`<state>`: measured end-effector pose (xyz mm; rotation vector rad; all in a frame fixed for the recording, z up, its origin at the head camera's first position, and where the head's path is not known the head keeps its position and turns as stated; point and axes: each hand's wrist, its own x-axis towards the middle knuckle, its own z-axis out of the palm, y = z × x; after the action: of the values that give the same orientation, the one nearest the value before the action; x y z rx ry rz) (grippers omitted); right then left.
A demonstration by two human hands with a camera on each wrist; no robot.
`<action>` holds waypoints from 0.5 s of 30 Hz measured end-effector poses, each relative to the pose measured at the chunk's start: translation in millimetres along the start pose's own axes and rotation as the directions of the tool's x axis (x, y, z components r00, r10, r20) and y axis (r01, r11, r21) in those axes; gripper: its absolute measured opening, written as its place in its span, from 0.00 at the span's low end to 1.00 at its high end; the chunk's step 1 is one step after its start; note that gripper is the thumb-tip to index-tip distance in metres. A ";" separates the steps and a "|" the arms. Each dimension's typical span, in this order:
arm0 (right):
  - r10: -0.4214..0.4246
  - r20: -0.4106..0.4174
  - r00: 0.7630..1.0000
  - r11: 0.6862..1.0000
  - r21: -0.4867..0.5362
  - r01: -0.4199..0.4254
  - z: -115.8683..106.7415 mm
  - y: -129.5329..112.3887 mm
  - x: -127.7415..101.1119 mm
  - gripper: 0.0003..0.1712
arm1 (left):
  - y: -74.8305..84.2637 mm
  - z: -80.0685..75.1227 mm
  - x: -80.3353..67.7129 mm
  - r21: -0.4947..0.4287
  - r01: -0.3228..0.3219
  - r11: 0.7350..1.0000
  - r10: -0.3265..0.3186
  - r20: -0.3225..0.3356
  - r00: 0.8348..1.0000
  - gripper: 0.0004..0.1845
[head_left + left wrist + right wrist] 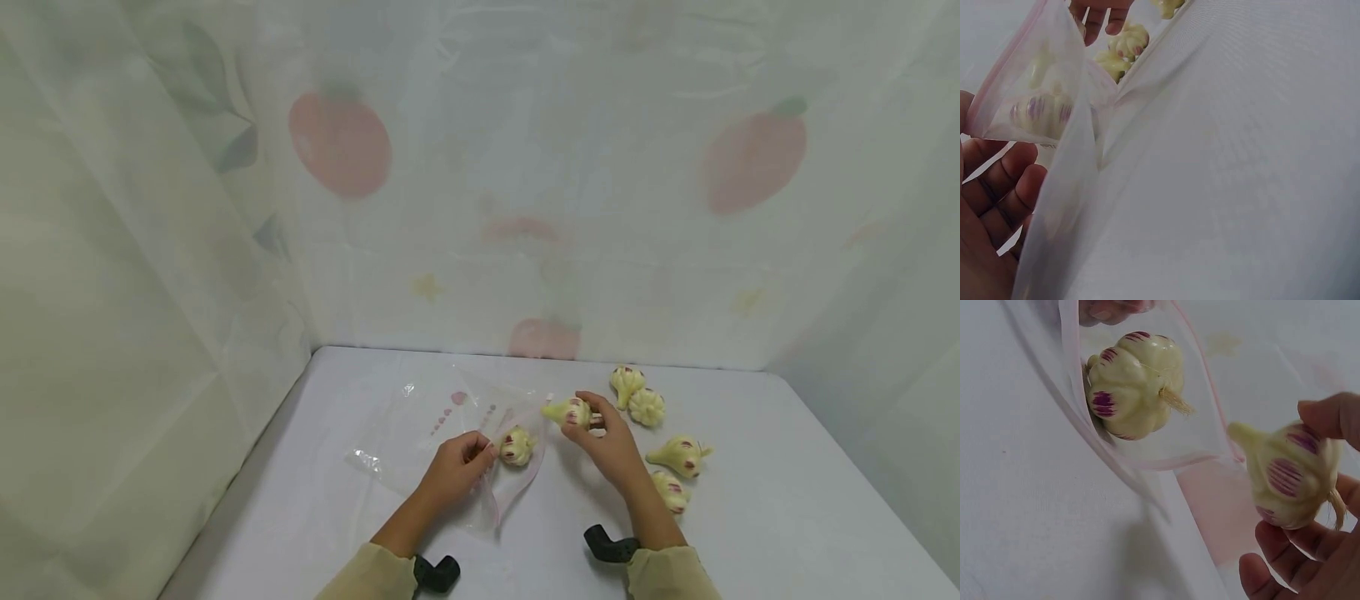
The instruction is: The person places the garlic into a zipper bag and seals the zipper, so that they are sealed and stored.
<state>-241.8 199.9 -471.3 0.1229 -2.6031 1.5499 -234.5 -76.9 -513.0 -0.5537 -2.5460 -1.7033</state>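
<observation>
A clear plastic zip bag [397, 429] with pink edging and small printed hearts lies on the table, its mouth facing right. My left hand [456, 468] pinches the bag's rim and holds the mouth apart. Just inside the opening sits a garlic bulb [1135, 384] with purple streaks and a tuft of roots. My right hand [611, 446] grips another garlic bulb [1291, 475] between thumb and fingers, to the right of the bag's mouth. The stem of that bulb points left toward the pink rim.
Two garlic bulbs [647, 407] lie together near the table's back edge, right of my right hand. Another pair, one with a long stem [681, 456] and one partly behind my forearm [671, 492], lies nearer. A fruit-printed curtain [622, 275] hangs behind the white table [780, 500].
</observation>
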 end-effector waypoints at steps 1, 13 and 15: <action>-0.013 0.013 1.000 1.000 0.003 0.013 0.2 -0.5 -0.7 0.35 | 0.0 0.1 0.0 -0.001 0.000 1.000 0.000 0.001 1.000 0.09; -0.075 0.250 0.965 0.997 0.029 0.070 5.6 -5.7 -5.3 0.32 | 2.5 -0.1 -0.5 0.024 -0.005 1.000 0.005 -0.014 1.000 0.09; -0.075 0.258 0.963 0.997 0.024 0.072 7.6 -6.6 -5.9 0.33 | 3.3 0.4 -0.4 0.029 -0.018 0.999 0.019 -0.023 1.000 0.08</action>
<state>-235.5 190.2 -469.9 0.4470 -2.7427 1.6253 -233.0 -75.6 -510.3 -0.5503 -2.5373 -1.6540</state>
